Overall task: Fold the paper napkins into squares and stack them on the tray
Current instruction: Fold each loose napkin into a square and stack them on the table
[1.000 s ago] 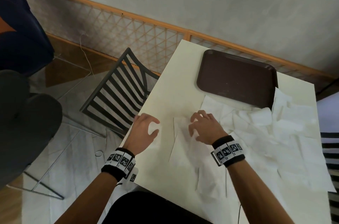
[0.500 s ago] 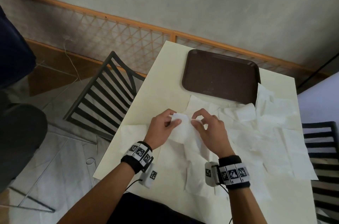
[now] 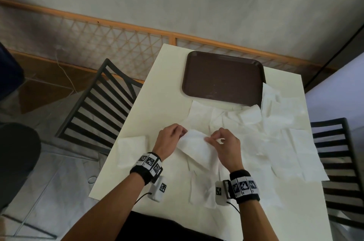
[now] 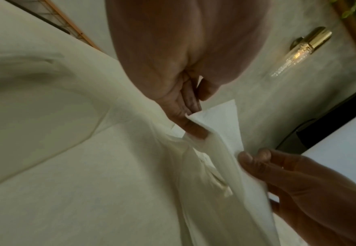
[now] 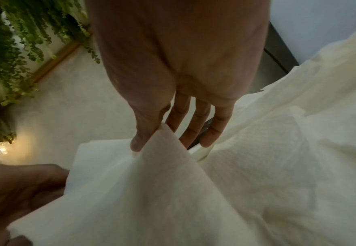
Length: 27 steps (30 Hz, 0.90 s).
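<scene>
A white paper napkin is pinched at its far corners by both hands, left hand and right hand, short of the dark brown plastic tray.

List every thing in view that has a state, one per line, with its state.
Held napkin: lifted off the table, partly folded, pinched at both upper corners.
Left hand: pinch grip on the held napkin's left corner.
Right hand: pinch grip on its right corner.
Tray: bare, no napkins stacked on it.
Loose napkins: unfolded, overlapping on the table, some against the tray's edge.
Single napkin: flat at the table's left edge.
</scene>
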### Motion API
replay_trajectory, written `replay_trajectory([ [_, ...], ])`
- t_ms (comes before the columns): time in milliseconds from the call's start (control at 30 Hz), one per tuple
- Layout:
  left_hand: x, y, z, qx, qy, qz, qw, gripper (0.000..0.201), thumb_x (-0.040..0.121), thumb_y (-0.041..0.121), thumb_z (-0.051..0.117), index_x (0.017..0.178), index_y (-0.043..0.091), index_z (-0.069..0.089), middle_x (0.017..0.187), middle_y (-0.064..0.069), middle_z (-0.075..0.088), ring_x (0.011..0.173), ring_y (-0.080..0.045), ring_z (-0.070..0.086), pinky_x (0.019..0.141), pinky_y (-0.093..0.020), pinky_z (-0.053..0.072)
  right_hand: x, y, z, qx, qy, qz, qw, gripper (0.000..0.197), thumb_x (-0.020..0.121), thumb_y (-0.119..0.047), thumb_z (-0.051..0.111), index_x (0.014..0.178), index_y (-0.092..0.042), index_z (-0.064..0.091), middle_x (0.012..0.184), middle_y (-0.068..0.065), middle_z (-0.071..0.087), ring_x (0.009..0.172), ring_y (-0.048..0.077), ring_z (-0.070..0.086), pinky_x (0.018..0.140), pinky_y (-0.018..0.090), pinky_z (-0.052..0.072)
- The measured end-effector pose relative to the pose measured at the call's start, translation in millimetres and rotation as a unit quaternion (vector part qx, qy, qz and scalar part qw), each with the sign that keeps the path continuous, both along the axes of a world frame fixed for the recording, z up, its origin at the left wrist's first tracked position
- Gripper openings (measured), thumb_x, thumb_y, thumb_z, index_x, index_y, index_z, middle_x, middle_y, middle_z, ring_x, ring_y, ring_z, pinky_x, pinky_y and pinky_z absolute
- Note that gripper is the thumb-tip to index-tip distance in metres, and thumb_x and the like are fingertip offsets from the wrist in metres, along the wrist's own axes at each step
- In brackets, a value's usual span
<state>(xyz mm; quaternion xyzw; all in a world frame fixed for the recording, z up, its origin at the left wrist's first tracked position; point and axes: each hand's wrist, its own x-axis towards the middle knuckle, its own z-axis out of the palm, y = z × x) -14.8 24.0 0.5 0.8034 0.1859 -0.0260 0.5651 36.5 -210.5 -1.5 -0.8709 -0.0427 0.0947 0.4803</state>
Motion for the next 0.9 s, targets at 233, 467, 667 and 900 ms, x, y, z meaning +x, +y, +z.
replay_trajectory([
  [233,-1.1,8.5,14.1,-0.065,-0.015,-0.033,0.997,0.033,0.093,-0.002,0.07,0.112,0.023,0.081,0.103,0.005,0.083,0.102,-0.006,0.077,0.094,-0.017,0.057,4.7,-9.3,5.3,-0.025,0.024,0.014,0.999,0.019,0.097,-0.028,0.084,0.09,-0.025,0.067,0.09,-0.009,0.075,0.087,0.008,0.071,0.076,0.023,0.052],
  [467,-0.7,20.0,23.0,-0.092,-0.023,0.001,0.995,0.034,0.085,0.009,0.089,0.115,0.023,0.08,0.099,0.002,0.084,0.097,-0.014,0.079,0.099,-0.03,0.061,1.6,-15.7,7.9,-0.045,0.047,0.081,0.995,0.025,0.088,-0.042,0.092,0.086,-0.031,0.07,0.076,-0.007,0.075,0.073,0.009,0.069,0.068,0.017,0.054],
  [667,-5.9,23.1,20.8,-0.114,-0.011,-0.009,0.993,0.057,0.07,0.006,0.099,0.118,0.029,0.078,0.104,-0.003,0.083,0.091,-0.02,0.079,0.09,-0.032,0.063,-4.5,-24.0,1.8,-0.051,0.057,0.062,0.995,0.024,0.091,-0.034,0.089,0.078,-0.024,0.071,0.077,-0.003,0.074,0.077,0.019,0.069,0.072,0.03,0.055],
  [900,-1.7,14.0,16.4,0.017,-0.021,-0.019,0.999,0.071,0.079,0.039,0.095,0.141,0.032,0.061,0.154,0.01,0.041,0.131,-0.007,0.054,0.107,-0.026,0.052,-12.9,-25.7,51.8,0.07,0.1,0.097,0.988,0.024,0.102,-0.015,0.076,0.085,-0.012,0.059,0.102,-0.012,0.08,0.1,0.014,0.077,0.086,0.035,0.058],
])
